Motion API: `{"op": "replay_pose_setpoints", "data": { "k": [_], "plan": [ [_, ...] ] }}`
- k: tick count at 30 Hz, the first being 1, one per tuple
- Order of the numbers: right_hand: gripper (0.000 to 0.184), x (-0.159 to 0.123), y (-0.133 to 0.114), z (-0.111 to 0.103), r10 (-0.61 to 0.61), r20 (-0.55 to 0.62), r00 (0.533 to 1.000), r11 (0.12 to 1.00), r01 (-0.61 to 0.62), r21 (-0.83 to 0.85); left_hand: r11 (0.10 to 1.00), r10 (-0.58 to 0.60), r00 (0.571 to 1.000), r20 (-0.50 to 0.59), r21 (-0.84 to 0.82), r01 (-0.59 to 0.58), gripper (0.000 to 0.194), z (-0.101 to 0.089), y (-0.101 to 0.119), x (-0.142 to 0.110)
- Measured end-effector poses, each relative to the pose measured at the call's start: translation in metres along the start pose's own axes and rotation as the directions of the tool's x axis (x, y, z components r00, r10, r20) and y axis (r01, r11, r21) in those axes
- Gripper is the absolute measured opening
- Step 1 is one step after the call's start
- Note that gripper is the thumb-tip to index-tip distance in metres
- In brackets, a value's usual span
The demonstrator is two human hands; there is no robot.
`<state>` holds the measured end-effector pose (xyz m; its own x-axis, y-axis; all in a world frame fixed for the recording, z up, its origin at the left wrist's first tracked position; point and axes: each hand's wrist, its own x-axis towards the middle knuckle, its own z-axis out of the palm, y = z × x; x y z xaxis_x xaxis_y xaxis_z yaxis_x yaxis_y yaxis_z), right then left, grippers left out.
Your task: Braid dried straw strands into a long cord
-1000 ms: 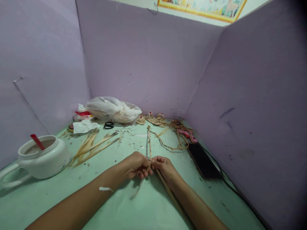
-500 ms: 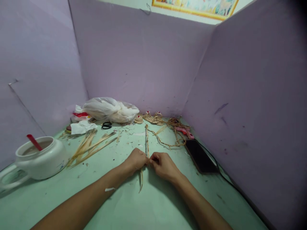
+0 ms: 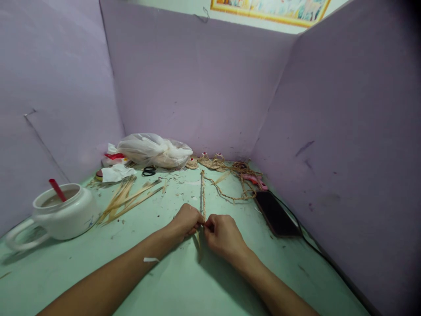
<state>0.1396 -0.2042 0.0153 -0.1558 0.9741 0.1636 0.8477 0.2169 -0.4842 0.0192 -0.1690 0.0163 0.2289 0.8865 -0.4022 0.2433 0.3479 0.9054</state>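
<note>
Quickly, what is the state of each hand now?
Left hand: closed, holding the near end of the braided cord.
Right hand: closed at the same end; exactly what it pinches cannot be told.

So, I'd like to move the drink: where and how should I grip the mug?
Probably by the handle, coming from the left: its open loop juts out that way. The mug stands upright with drink inside, so keep it level.

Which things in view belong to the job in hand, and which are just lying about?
In the job:
straw-coloured cord, held by left hand and right hand
pale strips, probably matching material
scissors, perhaps, though untouched

Lying about:
white mug
phone
plastic bag, contents unclear
</note>
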Motion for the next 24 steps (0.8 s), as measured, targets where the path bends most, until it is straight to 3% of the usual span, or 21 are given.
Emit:
{"op": "replay_pose_setpoints", "data": {
  "k": [6,8,11,13,14,16,18,20,24],
  "plan": [
    [0.018,-0.01,-0.009,0.0,-0.129,0.03,0.991,0.987,0.131,-0.092,0.996,0.056,0.997,0.044,-0.067,-0.053,0.009,-0.006,-0.001,-0.005],
    [0.017,-0.008,-0.007,-0.005,-0.134,0.075,0.988,0.991,0.135,-0.004,0.996,0.056,0.997,0.055,-0.069,-0.052,0.006,-0.007,0.0,-0.006],
    [0.028,0.004,0.004,-0.014,-0.019,0.052,0.998,0.961,0.004,0.278,0.996,0.051,0.995,0.086,-0.071,-0.045,0.009,-0.011,0.002,-0.006],
    [0.027,0.014,0.012,-0.017,0.144,-0.023,0.989,0.856,-0.112,0.505,0.997,0.048,0.992,0.115,-0.067,-0.04,0.014,-0.013,0.003,-0.005],
    [0.023,0.018,0.015,-0.017,0.22,-0.002,0.975,0.781,-0.175,0.6,0.997,0.045,0.991,0.126,-0.063,-0.038,0.015,-0.014,0.003,-0.005],
    [0.015,0.023,0.015,-0.014,0.289,0.188,0.939,0.595,-0.33,0.733,0.998,0.046,0.99,0.132,-0.056,-0.039,0.015,-0.015,0.002,-0.004],
    [0.012,0.024,0.01,-0.009,0.24,0.379,0.894,0.468,-0.448,0.761,0.997,0.055,0.989,0.138,-0.052,-0.049,0.015,-0.015,0.001,-0.003],
    [0.012,0.023,0.006,-0.003,0.202,0.442,0.874,0.479,-0.482,0.734,0.997,0.065,0.986,0.154,-0.044,-0.059,0.012,-0.015,0.0,-0.002],
    [0.012,0.024,0.008,0.007,0.235,0.373,0.898,0.62,-0.434,0.654,0.998,0.058,0.986,0.154,0.024,-0.063,0.006,-0.015,0.0,-0.001]
  ]
}}
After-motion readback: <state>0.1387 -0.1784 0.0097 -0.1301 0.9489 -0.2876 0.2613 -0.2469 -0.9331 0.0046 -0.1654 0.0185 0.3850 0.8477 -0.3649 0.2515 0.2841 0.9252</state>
